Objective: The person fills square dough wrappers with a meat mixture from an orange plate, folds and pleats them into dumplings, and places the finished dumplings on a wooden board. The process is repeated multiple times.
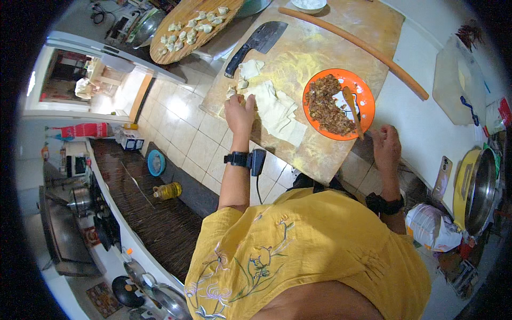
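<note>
My left hand [240, 114] is over the left edge of a floured wooden board [320, 160]. Its fingertips are beside a small folded dumpling [231, 92] and the stack of thin dough wrappers [276, 110]; whether they pinch anything is hidden. My right hand [387, 147], fingers curled, is just off the board's right edge, close to an orange plate [370, 94]. Brown minced filling [326, 106] covers much of that plate. A wooden spoon [352, 110] rests on it, its handle end near my right hand, seemingly apart from it. Another folded dumpling [243, 83] lies by some wrapper pieces [252, 69].
A cleaver [256, 46] and a long rolling pin [356, 44] lie on the board, with a white bowl [310, 5] at its far edge. Several dumplings sit on a round wooden tray [160, 30]. At right are a phone [442, 178] and a metal basin [480, 192].
</note>
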Tool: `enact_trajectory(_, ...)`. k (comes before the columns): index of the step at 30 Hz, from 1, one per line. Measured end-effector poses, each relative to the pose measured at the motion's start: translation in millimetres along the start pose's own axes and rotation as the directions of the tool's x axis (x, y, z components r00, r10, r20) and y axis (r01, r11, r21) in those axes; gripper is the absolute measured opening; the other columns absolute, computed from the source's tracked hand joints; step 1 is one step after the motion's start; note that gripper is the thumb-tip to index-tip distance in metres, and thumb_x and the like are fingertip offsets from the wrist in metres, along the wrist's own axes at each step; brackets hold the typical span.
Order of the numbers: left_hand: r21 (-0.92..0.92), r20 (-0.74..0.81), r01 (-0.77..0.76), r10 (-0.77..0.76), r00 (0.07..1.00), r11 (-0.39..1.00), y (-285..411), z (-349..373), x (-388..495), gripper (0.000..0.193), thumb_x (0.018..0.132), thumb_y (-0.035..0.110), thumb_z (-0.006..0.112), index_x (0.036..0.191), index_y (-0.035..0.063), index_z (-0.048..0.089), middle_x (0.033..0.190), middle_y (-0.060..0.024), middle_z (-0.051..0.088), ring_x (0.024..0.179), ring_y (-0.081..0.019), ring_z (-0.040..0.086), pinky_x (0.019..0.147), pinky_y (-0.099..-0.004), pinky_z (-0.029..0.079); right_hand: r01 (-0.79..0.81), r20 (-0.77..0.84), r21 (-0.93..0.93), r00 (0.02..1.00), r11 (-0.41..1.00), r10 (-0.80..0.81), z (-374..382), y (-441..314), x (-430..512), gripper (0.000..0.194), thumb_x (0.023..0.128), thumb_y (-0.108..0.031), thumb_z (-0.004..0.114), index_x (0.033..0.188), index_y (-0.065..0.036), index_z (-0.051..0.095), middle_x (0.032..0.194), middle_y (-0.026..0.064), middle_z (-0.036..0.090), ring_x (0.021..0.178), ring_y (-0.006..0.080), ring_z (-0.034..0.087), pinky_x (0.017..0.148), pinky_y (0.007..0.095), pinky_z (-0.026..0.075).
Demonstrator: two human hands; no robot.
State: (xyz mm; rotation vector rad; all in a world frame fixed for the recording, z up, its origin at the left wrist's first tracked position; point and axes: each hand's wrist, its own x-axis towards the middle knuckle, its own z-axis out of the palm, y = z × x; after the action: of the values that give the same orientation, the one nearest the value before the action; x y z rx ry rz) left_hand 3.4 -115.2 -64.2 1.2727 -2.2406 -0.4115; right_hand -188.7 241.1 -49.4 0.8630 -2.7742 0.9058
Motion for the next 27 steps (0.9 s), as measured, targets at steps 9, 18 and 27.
enact_trajectory(9,-0.154,0.099,0.177,-0.163,0.982,0.972,-11.2,17.9,14.2,0.025,0.076,0.025,0.072,0.085,0.0021,0.067,0.078,-0.0133,0.067,0.073,-0.0299,0.065,0.067,-0.0381,0.05,-0.468,0.469,0.495,0.853,0.732,0.228,10.1,-7.6,7.7,0.034,0.085,-0.019,0.067,0.104,0.001,0.047,0.069,0.0066,0.06,0.046,0.0111,0.054,0.04,0.026,0.044)
enact_trajectory(18,-0.142,0.134,0.199,-0.18,0.975,0.97,-9.2,18.6,25.8,0.026,0.078,0.028,0.07,0.087,0.0036,0.07,0.077,-0.0138,0.069,0.071,-0.0273,0.066,0.065,-0.0367,0.05,-0.4,0.437,0.426,0.876,0.811,0.203,15.4,-3.8,34.3,0.016,0.089,-0.017,0.06,0.089,-0.001,0.058,0.059,0.003,0.059,0.043,0.0101,0.052,0.039,0.0263,0.043)
enact_trajectory(27,-0.314,0.087,0.21,-0.192,0.978,0.926,-27.3,43.5,30.4,0.019,0.078,0.021,0.067,0.087,0.0042,0.071,0.078,-0.0159,0.068,0.073,-0.0283,0.066,0.067,-0.0373,0.051,-0.045,0.123,0.415,0.992,0.909,-0.007,23.5,-9.3,47.6,0.012,0.088,-0.011,0.059,0.093,-0.001,0.057,0.071,0.0147,0.064,0.058,0.0254,0.064,0.052,0.0371,0.05)
